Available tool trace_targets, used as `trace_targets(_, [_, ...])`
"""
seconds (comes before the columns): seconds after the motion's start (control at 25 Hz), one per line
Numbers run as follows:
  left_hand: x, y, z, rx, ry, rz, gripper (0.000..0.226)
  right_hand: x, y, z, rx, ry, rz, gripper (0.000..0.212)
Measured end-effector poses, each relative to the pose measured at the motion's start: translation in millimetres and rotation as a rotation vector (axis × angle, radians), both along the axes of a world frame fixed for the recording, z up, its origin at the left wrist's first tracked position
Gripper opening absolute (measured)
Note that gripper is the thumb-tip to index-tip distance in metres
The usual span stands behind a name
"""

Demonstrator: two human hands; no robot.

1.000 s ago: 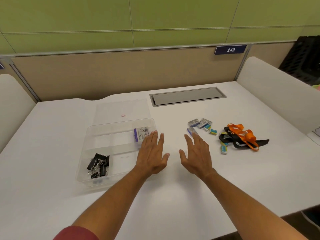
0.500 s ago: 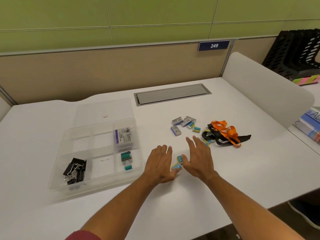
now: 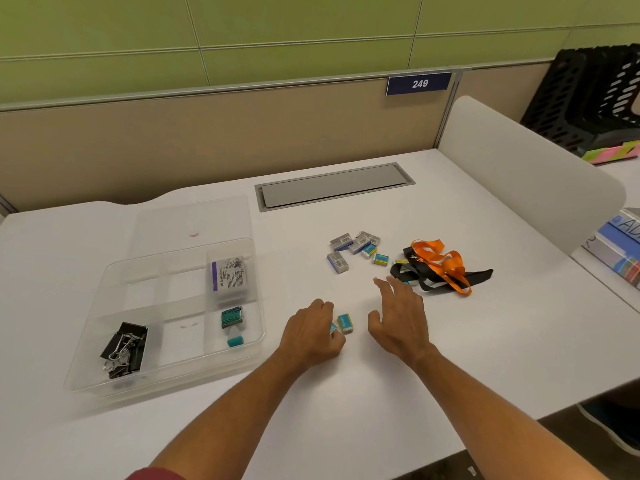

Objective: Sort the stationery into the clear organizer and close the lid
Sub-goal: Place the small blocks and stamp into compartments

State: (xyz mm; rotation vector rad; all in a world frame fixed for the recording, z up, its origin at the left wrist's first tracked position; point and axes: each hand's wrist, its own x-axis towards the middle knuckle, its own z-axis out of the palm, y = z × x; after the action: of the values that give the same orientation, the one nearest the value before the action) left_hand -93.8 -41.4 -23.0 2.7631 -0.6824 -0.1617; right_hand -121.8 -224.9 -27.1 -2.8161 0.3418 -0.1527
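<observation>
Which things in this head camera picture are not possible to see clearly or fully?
- Small blue box under the left hand: curled fingers cover most of it.
- Print on the white label of the clear plastic case in the clear organizer: too small to read.
- Small box beneath the tangled orange and black lanyards: mostly hidden by the straps.
- Stacked books: cut by the right edge.

head cam | wide | fwd+down | close over desk (image 3: 346, 393)
</observation>
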Motion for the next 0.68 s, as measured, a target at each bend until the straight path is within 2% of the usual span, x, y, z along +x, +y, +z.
trace_targets(0.04, [1.8,-0.7,1.3,-0.021,-0.012,0.029,0.032,0.3,-1.8,-0.8,-0.013,-0.009,-0.004,0.063])
trace_targets(0.16, [6.7,-9.0,3.8,-0.100,0.033,0.088,0.023,0.9,-8.4,-3.0,-0.036,-0.037,-0.030,0.055])
trace_targets(0.32, [7.1,-19.4,-2.8,-0.109,0.017,0.055,0.013,5.3,-23.1,-0.8,-0.048,-0.059,-0.099,0.053])
trace_targets(0.36, [6.7,-20.9,-5.3,-0.121,0.023,0.046,0.015,5.9,-27.3,-0.4,-0.056,-0.056,-0.117,0.054])
trace_targets(0.44, [7.1,-22.5,-8.0,-0.103,0.080,0.028,0.035,6.7,-34.0,-0.1,-0.055,-0.054,-0.142,0.054])
trace_targets(0.52, [9.1,-23.2,-11.0,-0.001,0.138,-0.007,0.051,7.6,-38.1,-1.4,-0.022,-0.062,-0.164,0.053])
trace_targets(0.6, [10.2,-24.5,-12.9,0.049,0.146,-0.044,0.046,9.5,-40.1,-2.8,0.002,-0.057,-0.191,0.053])
trace_targets(0.68, [11.6,-24.6,-11.8,0.021,0.135,-0.046,0.037,12.8,-40.3,-4.1,0.028,-0.032,-0.211,0.055])
